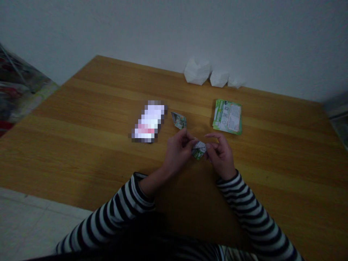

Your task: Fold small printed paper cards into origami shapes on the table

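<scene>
Both my hands hold one small folded piece of printed green-and-white paper (199, 149) just above the wooden table (81, 119). My left hand (178, 154) pinches its left side with closed fingers. My right hand (220, 154) pinches its right side, the index finger stretched over the top. A second folded paper piece (179, 120) of the same print lies on the table just beyond my left hand.
A small stack of green printed sheets (227, 116) lies beyond my right hand. A blurred-out white and pink flat object (149, 121) lies to the left. Three white folded paper shapes (197, 71) stand by the wall at the table's far edge.
</scene>
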### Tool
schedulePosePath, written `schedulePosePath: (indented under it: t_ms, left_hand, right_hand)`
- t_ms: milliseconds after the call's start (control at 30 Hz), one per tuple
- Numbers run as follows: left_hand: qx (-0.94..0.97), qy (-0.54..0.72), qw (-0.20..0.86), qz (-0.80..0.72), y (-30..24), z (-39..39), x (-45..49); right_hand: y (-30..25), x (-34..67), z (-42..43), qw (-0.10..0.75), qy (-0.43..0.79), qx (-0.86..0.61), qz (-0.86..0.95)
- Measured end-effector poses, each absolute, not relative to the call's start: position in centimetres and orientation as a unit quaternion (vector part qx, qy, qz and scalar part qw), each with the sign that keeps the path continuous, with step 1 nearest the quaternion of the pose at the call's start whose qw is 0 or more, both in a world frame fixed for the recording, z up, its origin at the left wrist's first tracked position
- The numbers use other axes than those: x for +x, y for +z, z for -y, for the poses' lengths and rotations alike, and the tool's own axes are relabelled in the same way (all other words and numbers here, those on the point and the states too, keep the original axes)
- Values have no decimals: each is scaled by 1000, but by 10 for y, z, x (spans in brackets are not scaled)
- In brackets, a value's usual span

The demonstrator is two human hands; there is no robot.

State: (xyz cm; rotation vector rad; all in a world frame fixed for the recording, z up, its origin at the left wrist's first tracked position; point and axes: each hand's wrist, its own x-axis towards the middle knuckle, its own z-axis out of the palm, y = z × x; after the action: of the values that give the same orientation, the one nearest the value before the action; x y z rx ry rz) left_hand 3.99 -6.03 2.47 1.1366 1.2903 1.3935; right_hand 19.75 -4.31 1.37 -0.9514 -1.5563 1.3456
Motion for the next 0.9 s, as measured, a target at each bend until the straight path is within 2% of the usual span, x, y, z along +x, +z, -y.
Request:
schedulePosePath:
  t_ms: [433,733,900]
  left_hand:
    - [521,535,393,-537,24,65,43]
    - [518,519,413,-539,25,65,43]
    - [516,480,490,-513,24,61,39]
  right_hand:
    - [18,194,42,400,571,-394,599]
    - [17,197,43,377,583,-383,610]
    - [15,199,43,399,544,-405,617]
